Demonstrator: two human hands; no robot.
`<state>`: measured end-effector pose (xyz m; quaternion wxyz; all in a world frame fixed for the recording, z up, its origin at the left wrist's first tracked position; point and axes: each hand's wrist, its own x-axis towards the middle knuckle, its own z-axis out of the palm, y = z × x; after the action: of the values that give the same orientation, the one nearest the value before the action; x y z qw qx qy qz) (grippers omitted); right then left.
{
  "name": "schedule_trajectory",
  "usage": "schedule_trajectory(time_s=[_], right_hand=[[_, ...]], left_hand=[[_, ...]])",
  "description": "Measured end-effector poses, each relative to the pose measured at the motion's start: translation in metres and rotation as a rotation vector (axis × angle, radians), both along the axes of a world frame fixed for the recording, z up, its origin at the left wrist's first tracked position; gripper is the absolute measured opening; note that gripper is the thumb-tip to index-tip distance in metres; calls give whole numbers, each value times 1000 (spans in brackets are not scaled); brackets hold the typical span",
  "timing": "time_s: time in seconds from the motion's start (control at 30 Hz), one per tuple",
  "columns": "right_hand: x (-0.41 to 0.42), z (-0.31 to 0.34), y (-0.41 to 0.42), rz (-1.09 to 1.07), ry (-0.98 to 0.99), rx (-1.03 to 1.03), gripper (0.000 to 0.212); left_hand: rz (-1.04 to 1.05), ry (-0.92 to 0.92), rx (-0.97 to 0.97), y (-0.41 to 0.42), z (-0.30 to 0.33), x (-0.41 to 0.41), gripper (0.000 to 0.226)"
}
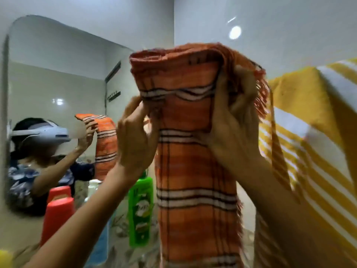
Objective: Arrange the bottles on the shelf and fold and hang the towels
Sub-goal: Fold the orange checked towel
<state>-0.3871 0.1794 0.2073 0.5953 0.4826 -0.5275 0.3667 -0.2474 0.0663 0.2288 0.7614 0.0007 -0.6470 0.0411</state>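
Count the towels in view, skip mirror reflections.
2. The orange plaid towel is held up at centre by the left hand and right hand; the yellow striped towel hangs at right. Others may be hidden.

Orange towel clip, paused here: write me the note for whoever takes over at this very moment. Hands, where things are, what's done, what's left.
Left hand: pinches the left edge of the orange checked towel, held up high.
Right hand: grips the same towel near its folded top.
The towel hangs folded lengthwise; I cannot see what it goes over.
Yellow striped towel already hangs on the right.
Green bottle, red bottle and a white bottle stand below by the mirror.
Left: finish hanging the orange towel; check the bottle arrangement.
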Motion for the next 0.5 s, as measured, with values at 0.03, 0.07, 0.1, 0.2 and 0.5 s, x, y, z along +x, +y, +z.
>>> schedule_trajectory(time_s=[0.03, 0.07, 0.1, 0.2, 0.5], right_hand=[[4, 47, -4, -42, 48, -74, 113], [1, 69, -7, -114, 25, -107, 109], [-3, 97, -14, -186, 6, -95, 104], [-38, 130, -22, -287, -67, 121, 99], [-107, 201, -18, -500, -223, 480, 85]], left_hand=[[21, -48, 47, -8, 11, -9, 19], [35, -105, 78, -17, 27, -21, 26], [57, -169, 92, -25, 43, -36, 34], [-41, -373, 152, -46, 72, -79, 50], [-342, -623, 290, -67, 115, -163, 35]])
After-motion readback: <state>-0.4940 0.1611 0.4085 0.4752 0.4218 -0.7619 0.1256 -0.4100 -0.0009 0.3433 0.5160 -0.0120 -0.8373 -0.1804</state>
